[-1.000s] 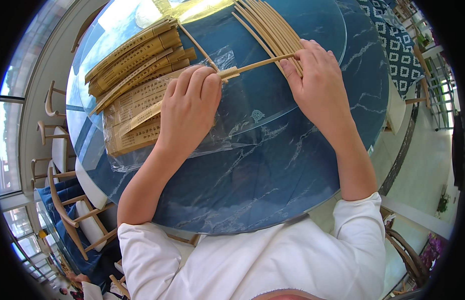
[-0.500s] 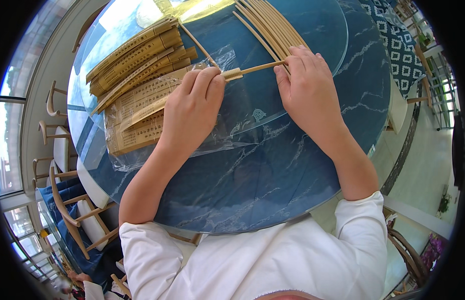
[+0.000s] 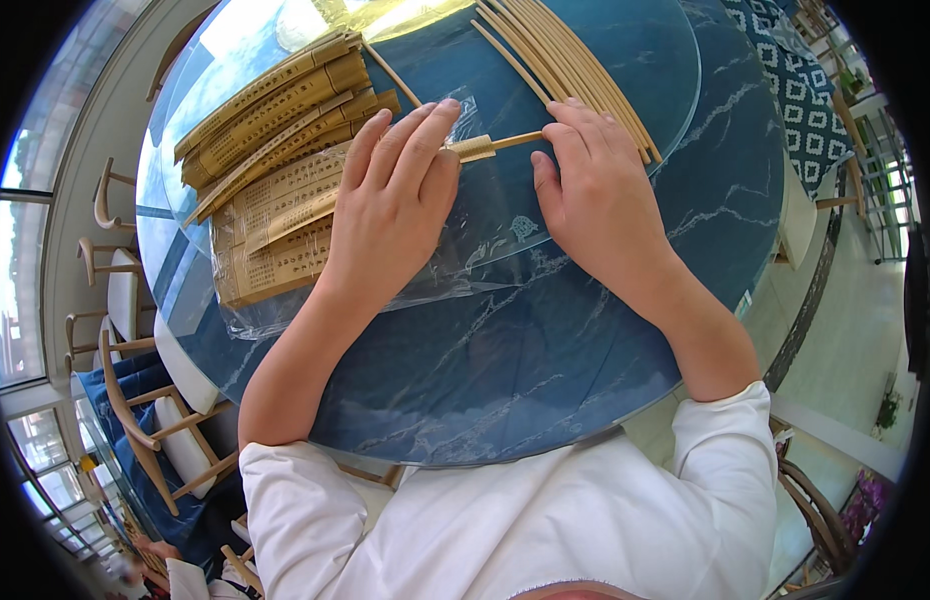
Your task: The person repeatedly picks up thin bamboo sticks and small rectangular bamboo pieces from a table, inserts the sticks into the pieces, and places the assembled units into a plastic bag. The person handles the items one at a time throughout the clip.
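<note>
A thin wooden stick (image 3: 517,140) lies across the table in front of me, with a tan printed paper strip (image 3: 472,149) rolled round its left part. Over the roll, my left hand (image 3: 393,195) is open, its fingers stretched forward and hiding part of it. My right hand (image 3: 597,180) rests at the stick's right end, fingertips on top of it and thumb apart. More flat printed strips (image 3: 270,268) lie by my left hand, partly under a clear plastic sleeve (image 3: 425,280). Behind them is a pile of rolled printed paper (image 3: 275,110).
Several bare wooden sticks (image 3: 570,55) lie side by side beyond my right hand. Another stick (image 3: 393,75) touches the paper pile. A glass turntable (image 3: 675,95) covers the far part of the round blue marbled table (image 3: 505,370). Wooden chairs (image 3: 185,440) stand at the left.
My left hand's fingers have straightened out forward from a curled hold. My right hand has shifted slightly left along the stick, uncovering more of the sticks behind it.
</note>
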Tool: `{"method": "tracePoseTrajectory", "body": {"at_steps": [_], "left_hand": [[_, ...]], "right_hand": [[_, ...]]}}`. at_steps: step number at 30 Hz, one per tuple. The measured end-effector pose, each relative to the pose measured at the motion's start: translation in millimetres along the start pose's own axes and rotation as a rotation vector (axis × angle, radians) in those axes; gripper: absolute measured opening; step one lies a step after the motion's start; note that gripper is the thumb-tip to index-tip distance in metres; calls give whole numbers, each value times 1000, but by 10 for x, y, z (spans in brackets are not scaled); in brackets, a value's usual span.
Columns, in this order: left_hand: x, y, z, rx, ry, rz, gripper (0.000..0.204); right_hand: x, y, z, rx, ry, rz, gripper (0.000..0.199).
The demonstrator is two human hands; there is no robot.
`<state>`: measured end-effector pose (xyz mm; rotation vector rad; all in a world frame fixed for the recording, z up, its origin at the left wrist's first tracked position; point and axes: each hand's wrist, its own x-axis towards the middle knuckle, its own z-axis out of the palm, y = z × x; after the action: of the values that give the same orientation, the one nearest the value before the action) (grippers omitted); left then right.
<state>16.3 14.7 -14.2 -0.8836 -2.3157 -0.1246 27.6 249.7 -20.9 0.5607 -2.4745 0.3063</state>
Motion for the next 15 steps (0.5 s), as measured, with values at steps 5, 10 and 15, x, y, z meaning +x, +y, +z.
{"method": "tracePoseTrajectory", "body": {"at_steps": [5,10,15], "left_hand": [[-26,-9,27,54,-8,-3,16],[-32,-28,50,60,16,-5,15],[-32,-19,79,11,48,16,12]], "right_hand": [[-15,-36,7,50,-18,-22,29],[2,-28,30,112,10,-71,36],[-40,-122,56,162,-29,-99,54]]}}
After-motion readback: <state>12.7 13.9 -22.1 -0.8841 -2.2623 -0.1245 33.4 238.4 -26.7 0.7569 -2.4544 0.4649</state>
